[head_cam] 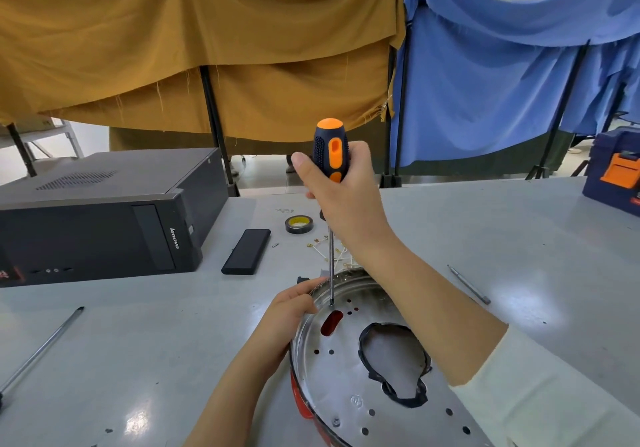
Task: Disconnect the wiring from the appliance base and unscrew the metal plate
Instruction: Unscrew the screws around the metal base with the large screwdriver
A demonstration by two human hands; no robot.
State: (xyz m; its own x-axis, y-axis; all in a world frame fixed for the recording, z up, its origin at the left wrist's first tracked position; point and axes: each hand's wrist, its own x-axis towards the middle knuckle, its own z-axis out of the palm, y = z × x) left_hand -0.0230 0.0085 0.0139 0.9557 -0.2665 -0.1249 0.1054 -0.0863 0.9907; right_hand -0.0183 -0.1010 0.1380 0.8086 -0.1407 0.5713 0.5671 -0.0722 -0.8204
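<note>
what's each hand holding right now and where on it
The right hand grips the screwdriver by its orange and black handle. The left hand holds the rim of the metal plate at its far left edge.

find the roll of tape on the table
In the head view, the tape roll lies mid-table, just right of the flat black box, left of the screwdriver.

A grey surface [485,231] carries a black Lenovo computer case [100,218] at nine o'clock. Just beside it, toward the centre, lies a flat black slab [246,251], with a roll of tape [299,224] near it at twelve o'clock. A long metal rod [45,346] lies at eight o'clock, a shorter one [468,284] at three. Mustard cloth [194,48] and blue cloth [502,65] hang behind.
</note>
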